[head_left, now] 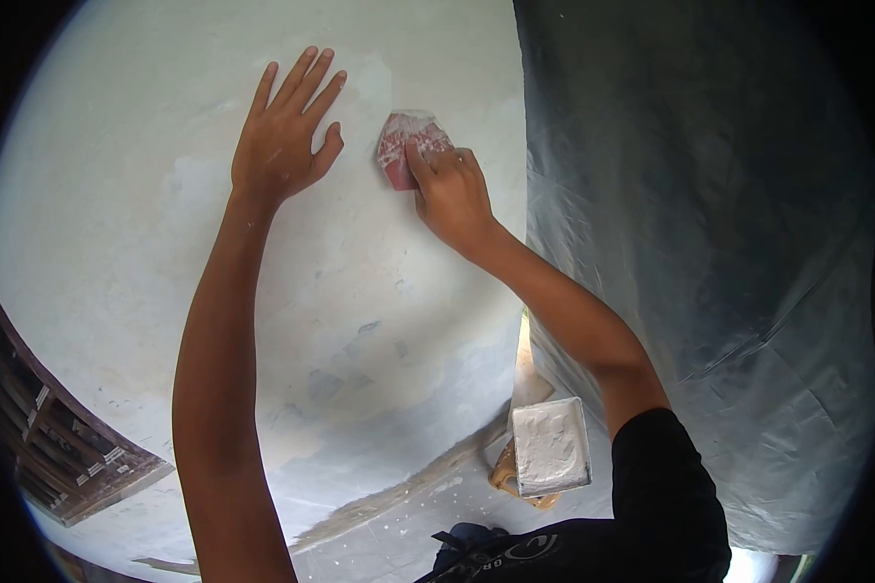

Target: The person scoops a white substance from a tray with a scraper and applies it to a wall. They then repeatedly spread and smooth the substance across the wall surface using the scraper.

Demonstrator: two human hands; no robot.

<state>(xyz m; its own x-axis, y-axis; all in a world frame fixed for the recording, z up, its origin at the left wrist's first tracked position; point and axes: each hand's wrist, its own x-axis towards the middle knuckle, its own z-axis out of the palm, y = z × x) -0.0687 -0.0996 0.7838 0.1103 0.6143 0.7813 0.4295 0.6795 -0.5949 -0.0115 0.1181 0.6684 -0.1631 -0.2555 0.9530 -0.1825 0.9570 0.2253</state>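
Observation:
My left hand [278, 155] lies flat against the pale, patchy wall [331, 262], fingers spread and pointing up. To its right, my right hand [457, 202] grips a red putty spreader [395, 160], its thumb laid along the blade's face. White putty is smeared over the spreader, mostly toward its upper edge, and the blade is right at the wall surface. Some of the spreader's right side is hidden behind my fingers. Lower down, below my right forearm, is a rectangular tray [587, 457] filled with white putty [550, 445].
A dark plastic sheet [700, 223] hangs along the right side, beside the wall's edge. Under the tray shows a yellowish-brown support [503, 473]. At lower left is a brown wooden grille [53, 437]. The grey floor [399, 530] has white specks.

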